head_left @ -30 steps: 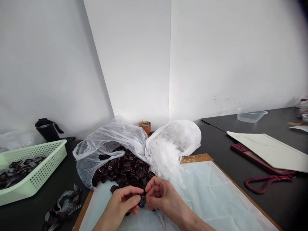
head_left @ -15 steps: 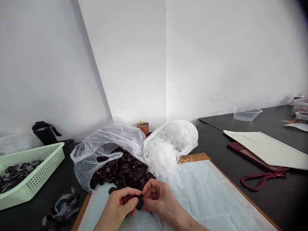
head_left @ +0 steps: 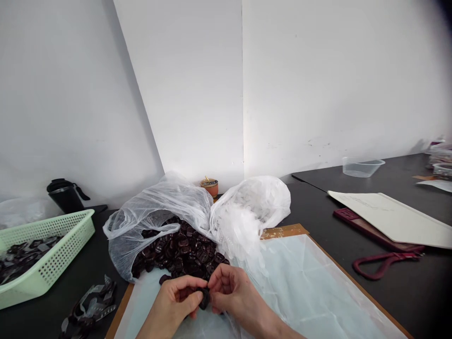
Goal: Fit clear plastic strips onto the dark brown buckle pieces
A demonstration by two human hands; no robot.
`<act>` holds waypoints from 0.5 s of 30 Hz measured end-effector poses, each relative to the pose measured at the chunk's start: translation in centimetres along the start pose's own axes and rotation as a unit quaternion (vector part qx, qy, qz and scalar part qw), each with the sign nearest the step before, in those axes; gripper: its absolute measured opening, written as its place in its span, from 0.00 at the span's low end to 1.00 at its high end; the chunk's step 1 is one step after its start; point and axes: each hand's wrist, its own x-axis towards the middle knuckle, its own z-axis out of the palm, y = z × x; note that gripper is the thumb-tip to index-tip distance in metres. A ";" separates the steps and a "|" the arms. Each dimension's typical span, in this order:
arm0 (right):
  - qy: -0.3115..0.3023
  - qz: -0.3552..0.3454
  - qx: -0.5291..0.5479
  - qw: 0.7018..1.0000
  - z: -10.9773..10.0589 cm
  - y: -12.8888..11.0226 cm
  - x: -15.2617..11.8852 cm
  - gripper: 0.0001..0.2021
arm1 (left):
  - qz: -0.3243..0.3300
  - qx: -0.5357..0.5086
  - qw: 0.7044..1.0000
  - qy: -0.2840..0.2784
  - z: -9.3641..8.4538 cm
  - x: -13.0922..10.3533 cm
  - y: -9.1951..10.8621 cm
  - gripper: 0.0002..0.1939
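Note:
My left hand (head_left: 173,301) pinches a small, glossy dark brown piece (head_left: 204,300) between thumb and fingers. Against its other side my right hand (head_left: 235,292) is closed, thumb and fingertips pressed together; what those fingertips hold, if anything, is hidden. Just beyond both hands a heap of similar dark pieces (head_left: 187,249) spills from a clear plastic bag (head_left: 123,230) lying on its side. Beside it on the right, a second bag (head_left: 278,195) lets out thin white translucent strips (head_left: 240,230). Under my hands a pale blue sheet (head_left: 310,282) covers a brown board (head_left: 286,230).
At left stands a green basket (head_left: 67,256) holding dark and clear pieces; joined strips (head_left: 93,301) lie before it. Behind are a black tumbler (head_left: 67,195) and a small orange pot (head_left: 211,188). Rightward lie a white notebook (head_left: 391,216), a maroon strapped pouch (head_left: 374,233) and a clear tub (head_left: 362,168).

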 end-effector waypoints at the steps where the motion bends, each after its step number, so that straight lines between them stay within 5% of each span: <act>1: -0.001 0.000 0.000 1.000 0.0 0.0 0.0 0.09 | 0.001 -0.003 1.000 -0.002 0.0 0.0 0.0 0.12; 15: -0.005 0.013 0.035 0.999 -0.1 0.0 0.2 0.08 | 0.010 -0.074 0.996 -0.047 -0.8 0.3 -0.8 0.20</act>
